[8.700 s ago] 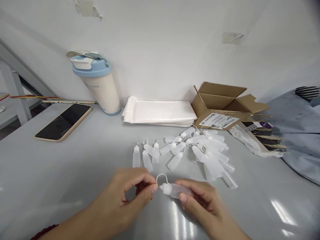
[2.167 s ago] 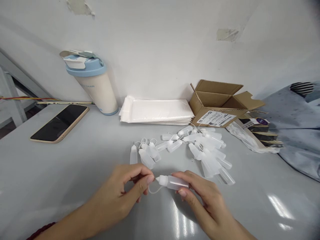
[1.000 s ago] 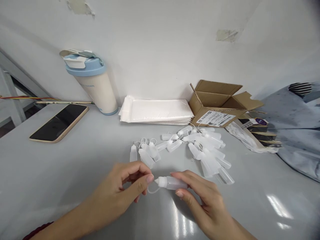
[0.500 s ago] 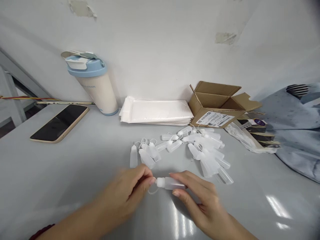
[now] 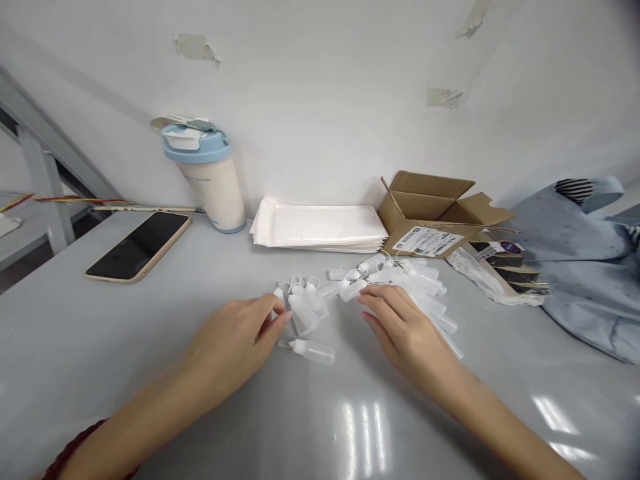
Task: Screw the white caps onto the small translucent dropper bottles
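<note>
Several small translucent squeeze bottles with white caps lie in two groups on the grey table. My left hand (image 5: 240, 340) is beside the smaller left group (image 5: 306, 308), its thumb and index finger nearly together; whether anything is between them is hidden. One single bottle (image 5: 317, 352) lies on its side just in front of that group, touched by neither hand. Over the left edge of the larger right group (image 5: 423, 283) reaches my right hand (image 5: 407, 327), fingers curved and apart from the thumb, fingertips by a bottle (image 5: 353, 291).
White padded envelopes (image 5: 323, 227) are stacked by the wall, with an open cardboard box (image 5: 430, 220) to their right. A phone (image 5: 140, 245) and a blue-lidded tumbler (image 5: 215, 183) stand left. Plastic-wrapped items (image 5: 505, 270) and blue-grey cloth (image 5: 575, 267) are at right.
The bottle held between both hands now lies free on the table. My left hand moved up to the left group, my right hand up to the right group. The view shifted slightly.
</note>
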Action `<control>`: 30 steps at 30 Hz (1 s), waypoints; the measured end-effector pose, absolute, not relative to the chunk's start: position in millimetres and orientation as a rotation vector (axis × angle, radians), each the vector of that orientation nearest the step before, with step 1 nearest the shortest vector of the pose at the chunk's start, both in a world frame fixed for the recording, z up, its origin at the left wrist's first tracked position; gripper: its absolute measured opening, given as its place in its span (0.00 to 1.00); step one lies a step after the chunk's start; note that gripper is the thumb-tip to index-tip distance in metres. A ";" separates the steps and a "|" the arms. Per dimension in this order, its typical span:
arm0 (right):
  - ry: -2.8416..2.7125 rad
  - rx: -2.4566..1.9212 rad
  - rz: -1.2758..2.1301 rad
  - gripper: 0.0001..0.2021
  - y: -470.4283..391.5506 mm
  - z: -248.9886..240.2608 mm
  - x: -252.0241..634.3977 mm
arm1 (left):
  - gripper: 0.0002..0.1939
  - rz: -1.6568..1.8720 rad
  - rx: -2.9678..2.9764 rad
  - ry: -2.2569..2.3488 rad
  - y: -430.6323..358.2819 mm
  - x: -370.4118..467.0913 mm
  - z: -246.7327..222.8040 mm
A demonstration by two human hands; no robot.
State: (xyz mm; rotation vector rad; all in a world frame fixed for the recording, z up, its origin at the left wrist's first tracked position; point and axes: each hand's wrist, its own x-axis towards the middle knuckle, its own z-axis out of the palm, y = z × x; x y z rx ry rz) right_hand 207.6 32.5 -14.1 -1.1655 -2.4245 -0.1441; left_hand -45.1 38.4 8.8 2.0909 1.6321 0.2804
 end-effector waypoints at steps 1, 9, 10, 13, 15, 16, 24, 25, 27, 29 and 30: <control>-2.481 -1.155 -0.154 0.11 37.6 -11.0 208.3 | 0.15 0.290 2.098 1.635 38.5 -45.1 8.9; -2.761 -1.125 -0.390 0.16 64.2 -10.6 193.0 | 0.15 0.324 2.118 1.577 37.2 -41.8 6.1; -2.767 -1.120 -0.408 0.15 64.6 -13.2 190.9 | 0.15 0.326 2.117 1.574 37.1 -41.4 5.9; -2.746 -1.091 -0.416 0.14 61.9 -20.0 190.6 | 0.14 0.350 2.117 1.568 36.7 -41.1 5.7; -2.693 -1.064 -0.386 0.15 57.4 -22.0 195.7 | 0.14 0.368 2.114 1.559 36.3 -41.3 5.8; -2.654 -1.053 -0.361 0.15 54.5 -21.9 199.5 | 0.14 0.379 2.111 1.554 35.9 -41.3 5.8; -2.103 -1.150 -0.026 0.11 32.9 -9.4 224.5 | 0.14 0.549 2.074 1.479 30.5 -40.4 1.4; -1.993 -1.179 0.095 0.11 30.9 -8.2 224.7 | 0.13 0.593 2.066 1.458 29.8 -40.2 0.7; -1.764 -1.219 0.404 0.09 26.6 -6.3 223.1 | 0.12 0.655 2.042 1.412 28.6 -39.0 -0.3; -1.617 -1.245 0.669 0.08 21.5 -4.4 219.5 | 0.11 0.664 1.992 1.374 27.6 -37.0 -0.7; -1.577 -1.255 0.769 0.08 18.8 -3.4 217.5 | 0.11 0.659 1.955 1.358 27.1 -35.8 -0.7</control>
